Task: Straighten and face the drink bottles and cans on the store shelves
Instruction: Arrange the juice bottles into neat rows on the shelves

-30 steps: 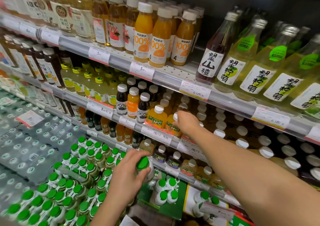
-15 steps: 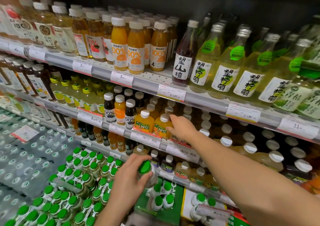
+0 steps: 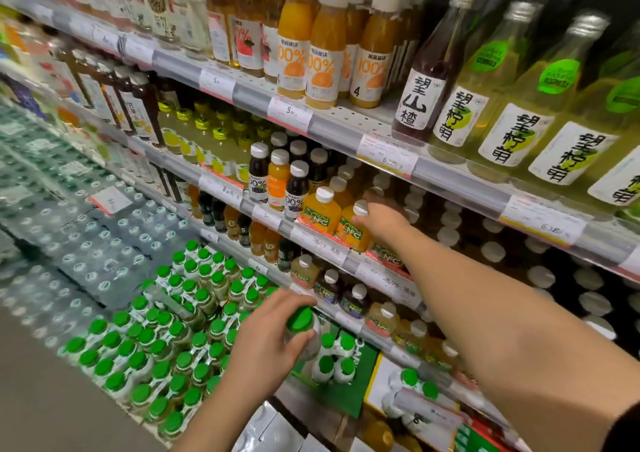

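Your right hand (image 3: 382,221) reaches to the second shelf (image 3: 349,261) from the top and grips the white cap of a squat orange juice bottle (image 3: 353,231) at the front edge; your fingers curl over the cap from the right. That bottle stands upright with its green and orange label facing out, just beside a matching orange bottle (image 3: 320,211) on its left. Left of that pair stand two dark juice bottles (image 3: 296,192) with a slim orange one between them.

Your left hand (image 3: 266,340) is lower down, wrapped around the neck of a green-capped bottle (image 3: 304,334), thumb on the near side and fingers curled over the far side of the cap. It is held tilted, above the low stack of green-capped bottles (image 3: 162,330) and in front of the bottom shelf rail.

On the top shelf (image 3: 460,178), orange juice bottles (image 3: 323,43) stand in rows, with tall pale green glass bottles (image 3: 512,105) to their right.
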{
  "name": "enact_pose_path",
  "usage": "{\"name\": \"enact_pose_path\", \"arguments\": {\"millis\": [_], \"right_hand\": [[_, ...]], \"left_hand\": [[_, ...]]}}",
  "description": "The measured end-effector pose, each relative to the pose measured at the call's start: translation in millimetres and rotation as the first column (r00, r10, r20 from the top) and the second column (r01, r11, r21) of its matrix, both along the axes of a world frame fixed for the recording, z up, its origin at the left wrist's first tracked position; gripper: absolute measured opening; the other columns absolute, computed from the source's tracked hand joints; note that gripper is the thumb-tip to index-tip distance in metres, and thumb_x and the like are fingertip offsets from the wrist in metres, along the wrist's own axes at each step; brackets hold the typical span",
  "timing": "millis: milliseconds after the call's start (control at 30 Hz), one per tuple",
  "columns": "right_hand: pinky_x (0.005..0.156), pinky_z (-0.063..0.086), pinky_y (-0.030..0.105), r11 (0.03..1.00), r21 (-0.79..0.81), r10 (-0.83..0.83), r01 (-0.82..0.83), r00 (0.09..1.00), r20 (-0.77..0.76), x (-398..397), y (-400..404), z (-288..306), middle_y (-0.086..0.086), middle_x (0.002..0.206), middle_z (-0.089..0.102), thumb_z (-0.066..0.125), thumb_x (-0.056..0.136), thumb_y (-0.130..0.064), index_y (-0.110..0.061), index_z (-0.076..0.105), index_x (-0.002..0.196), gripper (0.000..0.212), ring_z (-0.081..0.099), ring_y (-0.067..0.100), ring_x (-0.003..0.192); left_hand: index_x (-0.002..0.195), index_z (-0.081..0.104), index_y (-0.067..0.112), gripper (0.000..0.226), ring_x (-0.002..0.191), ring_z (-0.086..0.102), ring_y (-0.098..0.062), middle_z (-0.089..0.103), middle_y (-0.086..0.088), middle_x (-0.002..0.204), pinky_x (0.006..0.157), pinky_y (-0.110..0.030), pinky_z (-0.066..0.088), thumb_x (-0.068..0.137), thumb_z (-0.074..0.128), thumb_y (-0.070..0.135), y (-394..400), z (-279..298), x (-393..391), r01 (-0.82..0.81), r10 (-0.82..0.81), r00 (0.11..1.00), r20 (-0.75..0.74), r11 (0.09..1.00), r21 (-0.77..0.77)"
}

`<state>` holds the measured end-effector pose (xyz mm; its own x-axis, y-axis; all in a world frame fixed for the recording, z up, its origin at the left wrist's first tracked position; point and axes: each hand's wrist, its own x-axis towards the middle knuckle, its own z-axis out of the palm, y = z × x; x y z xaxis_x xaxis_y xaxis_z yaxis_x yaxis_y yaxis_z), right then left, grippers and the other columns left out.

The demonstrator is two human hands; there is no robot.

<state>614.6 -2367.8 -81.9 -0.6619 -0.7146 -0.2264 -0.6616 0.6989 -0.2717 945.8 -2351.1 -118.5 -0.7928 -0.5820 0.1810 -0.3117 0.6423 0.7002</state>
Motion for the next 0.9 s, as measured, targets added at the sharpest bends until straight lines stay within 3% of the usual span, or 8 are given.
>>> {"name": "enact_pose_path", "arguments": {"millis": [267, 400, 467, 533, 600, 633, 767, 900], "right_hand": [[0.098, 0.051, 0.040, 0.998, -0.001, 0.061, -0.061, 0.998, -0.026, -1, 2, 8, 0.010, 0.138, 0.059, 0.070, 0.095, -0.038, -0.018, 0.050, 0.145, 0.058, 0.058, 0.030, 0.123], [0.090, 0.050, 0.039, 0.998, -0.004, 0.055, -0.055, 0.998, 0.008, 3, 5, 7, 0.009, 0.132, 0.062, 0.068, 0.097, -0.036, -0.019, 0.052, 0.140, 0.049, 0.060, 0.029, 0.118], [0.088, 0.050, 0.040, 0.997, -0.008, 0.079, -0.079, 0.996, -0.040, 8, 12, 10, 0.008, 0.134, 0.062, 0.066, 0.097, -0.038, -0.019, 0.046, 0.145, 0.055, 0.060, 0.030, 0.120], [0.089, 0.054, 0.043, 0.993, -0.066, 0.088, -0.100, 0.982, -0.167, 19, 27, 14, 0.008, 0.133, 0.063, 0.064, 0.096, -0.042, -0.022, 0.038, 0.152, 0.065, 0.061, 0.032, 0.120], [0.089, 0.054, 0.046, 0.972, -0.192, 0.089, -0.136, 0.968, -0.236, 37, 52, 17, 0.007, 0.128, 0.065, 0.063, 0.094, -0.041, -0.023, 0.043, 0.147, 0.059, 0.063, 0.030, 0.114], [0.091, 0.054, 0.045, 0.953, -0.256, 0.112, -0.162, 0.974, -0.198, 47, 68, 17, 0.005, 0.127, 0.065, 0.063, 0.094, -0.039, -0.023, 0.048, 0.143, 0.054, 0.063, 0.028, 0.114], [0.094, 0.052, 0.033, 0.908, -0.394, 0.245, -0.146, 0.946, 0.214, 85, 144, 23, -0.005, 0.120, 0.070, 0.068, 0.091, -0.029, -0.026, 0.065, 0.124, 0.033, 0.064, 0.011, 0.108], [0.104, 0.052, 0.031, 0.891, -0.453, 0.266, -0.026, 0.840, 0.474, 108, 213, 32, -0.017, 0.126, 0.064, 0.074, 0.085, -0.028, -0.045, 0.053, 0.132, 0.054, 0.061, -0.002, 0.118]], "left_hand": [[0.121, 0.061, 0.045, 0.049, 0.105, 0.054, 0.010, 0.052, 0.033, 0.117, 0.087, 0.001, 0.033, 0.080, 0.084, 0.033, 3, -14, -4, -0.015, 0.014, 0.999, 0.045, 1.000, 0.016], [0.121, 0.060, 0.046, 0.048, 0.107, 0.053, 0.010, 0.052, 0.031, 0.115, 0.089, -0.012, 0.043, 0.080, 0.083, 0.035, 9, -10, -14, 0.020, -0.020, 0.999, 0.029, 1.000, 0.019], [0.121, 0.059, 0.045, 0.048, 0.105, 0.055, 0.008, 0.053, 0.030, 0.114, 0.087, -0.017, 0.046, 0.080, 0.082, 0.034, 11, -6, -18, 0.039, -0.040, 0.999, 0.026, 0.999, 0.022], [0.119, 0.059, 0.047, 0.048, 0.105, 0.055, 0.009, 0.052, 0.033, 0.114, 0.086, -0.014, 0.045, 0.081, 0.083, 0.033, 12, -2, -23, 0.044, -0.044, 0.999, 0.018, 0.999, 0.015], [0.120, 0.059, 0.050, 0.049, 0.107, 0.053, 0.014, 0.052, 0.037, 0.115, 0.087, -0.008, 0.040, 0.080, 0.084, 0.034, 13, 6, -30, 0.039, -0.039, 0.999, 0.012, 0.999, -0.001], [0.121, 0.058, 0.051, 0.050, 0.108, 0.051, 0.017, 0.052, 0.039, 0.116, 0.088, -0.006, 0.038, 0.080, 0.083, 0.035, 14, 9, -35, 0.040, -0.040, 0.999, 0.007, 0.999, -0.019], [0.118, 0.052, 0.058, 0.054, 0.106, 0.053, 0.019, 0.053, 0.043, 0.118, 0.086, -0.004, 0.039, 0.079, 0.084, 0.039, 20, 28, -60, 0.056, -0.056, 0.998, -0.023, 0.998, -0.011], [0.123, 0.058, 0.050, 0.057, 0.103, 0.060, 0.007, 0.061, 0.033, 0.118, 0.091, -0.022, 0.052, 0.075, 0.086, 0.040, 39, 54, -96, 0.080, -0.080, 0.994, -0.077, 0.997, -0.002]]}}
